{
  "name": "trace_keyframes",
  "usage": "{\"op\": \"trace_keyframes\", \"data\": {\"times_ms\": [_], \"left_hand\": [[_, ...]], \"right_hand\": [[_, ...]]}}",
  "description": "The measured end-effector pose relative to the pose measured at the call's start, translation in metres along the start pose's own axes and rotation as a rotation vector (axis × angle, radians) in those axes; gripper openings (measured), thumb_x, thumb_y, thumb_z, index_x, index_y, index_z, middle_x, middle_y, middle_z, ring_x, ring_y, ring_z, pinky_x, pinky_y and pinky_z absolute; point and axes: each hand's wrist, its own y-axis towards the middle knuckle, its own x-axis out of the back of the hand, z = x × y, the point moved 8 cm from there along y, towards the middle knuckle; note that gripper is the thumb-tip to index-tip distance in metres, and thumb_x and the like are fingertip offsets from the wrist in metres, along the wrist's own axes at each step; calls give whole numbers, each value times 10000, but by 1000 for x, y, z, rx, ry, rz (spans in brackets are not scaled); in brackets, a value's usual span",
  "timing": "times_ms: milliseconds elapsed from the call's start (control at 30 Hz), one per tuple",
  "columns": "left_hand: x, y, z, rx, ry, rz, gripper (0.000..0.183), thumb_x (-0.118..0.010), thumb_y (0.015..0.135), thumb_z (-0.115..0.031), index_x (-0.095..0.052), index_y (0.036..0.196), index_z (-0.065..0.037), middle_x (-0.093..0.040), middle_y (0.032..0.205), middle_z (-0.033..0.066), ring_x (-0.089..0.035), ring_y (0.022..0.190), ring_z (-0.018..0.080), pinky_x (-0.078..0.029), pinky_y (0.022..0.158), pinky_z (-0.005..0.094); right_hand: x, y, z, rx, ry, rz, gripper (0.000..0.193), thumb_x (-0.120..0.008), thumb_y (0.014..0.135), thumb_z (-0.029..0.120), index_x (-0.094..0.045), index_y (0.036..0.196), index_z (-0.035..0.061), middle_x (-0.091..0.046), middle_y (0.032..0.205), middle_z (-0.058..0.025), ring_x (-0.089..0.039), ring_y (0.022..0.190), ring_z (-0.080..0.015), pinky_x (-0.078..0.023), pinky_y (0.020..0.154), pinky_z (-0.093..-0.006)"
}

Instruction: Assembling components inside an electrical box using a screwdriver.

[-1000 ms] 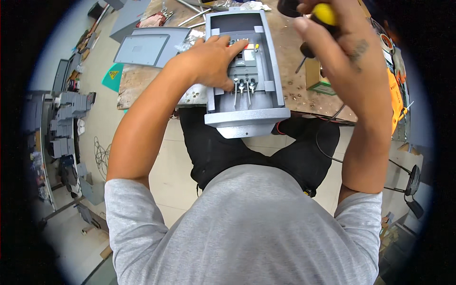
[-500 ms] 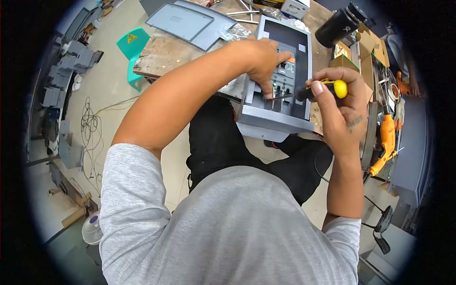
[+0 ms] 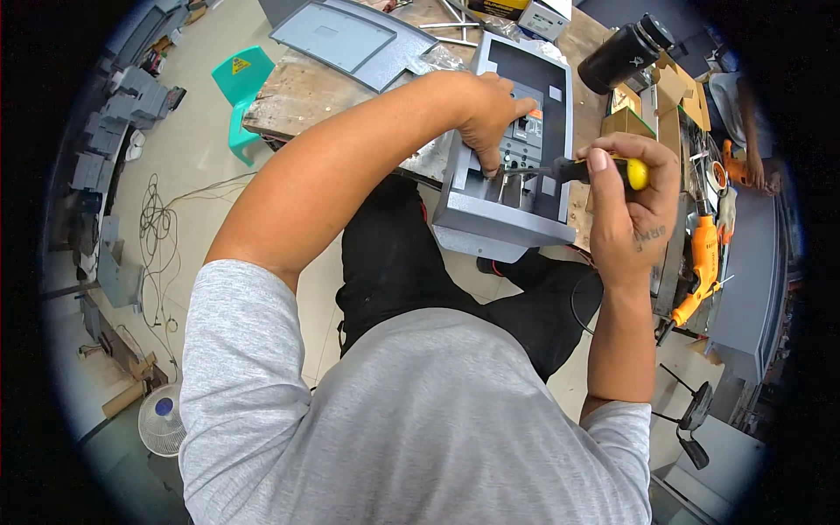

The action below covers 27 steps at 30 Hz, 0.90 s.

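Note:
My right hand (image 3: 632, 197) is closed around the black and yellow handle of a screwdriver (image 3: 575, 170). Its shaft points left, into a grey metal enclosure (image 3: 499, 217) on the bench in front of me. Inside the box sits a grey circuit breaker (image 3: 526, 131) with an orange mark. Flat metal strips (image 3: 513, 190) extend from its near end. My left hand (image 3: 488, 112) reaches over the box's left wall with fingers spread at the breaker. Its thumb is down at the near terminals, close to the screwdriver's tip; the exact contact there is too small to tell.
A grey panel door (image 3: 332, 39) lies on the wooden bench (image 3: 293, 98) at the far left. A black bottle (image 3: 619, 59) and cardboard boxes (image 3: 678, 87) stand at the right, near an orange power tool (image 3: 703, 267). Another person's arm (image 3: 750, 118) shows at far right. A green chair (image 3: 245, 79) stands left.
The screwdriver handle has turned a little in my right hand, which has shifted slightly right and down. My left hand stays at the breaker. The view has moved slightly.

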Motion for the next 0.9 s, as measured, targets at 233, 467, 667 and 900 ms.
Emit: {"op": "trace_keyframes", "data": {"times_ms": [233,467,667,900], "left_hand": [[-1,-2,-3,-12,-10,-2,1217,-944,594,-509,-365,1602,-152,-518,1467,235,-482,1379,416,-488,1070,533],[3,-5,-6,37,-6,3,1253,-948,600,-445,-316,1653,-194,-492,1506,214,-480,1403,377,-477,1108,463],[1,0,-8,-17,-19,-13,1238,-940,591,-517,-367,1618,-129,-502,1483,249,-466,1388,415,-467,1096,511],[5,5,-9,-37,-53,-30,1145,-941,579,-515,-470,1534,-94,-566,1419,259,-542,1332,416,-493,1067,487]], "right_hand": [[10,6,2,93,11,-77,203,-631,1004,-40,-511,1161,5,-675,1087,-150,-698,995,-203,-553,911,-306],[11,4,1,65,40,-73,205,-632,1005,-36,-512,1167,4,-676,1095,-145,-701,996,-201,-551,902,-299],[11,5,0,63,1,-63,210,-644,1005,-24,-514,1167,5,-678,1095,-141,-702,993,-194,-550,891,-287],[12,11,-3,18,-2,-23,213,-654,1009,-5,-518,1173,-4,-679,1098,-133,-705,997,-179,-562,904,-284]]}}
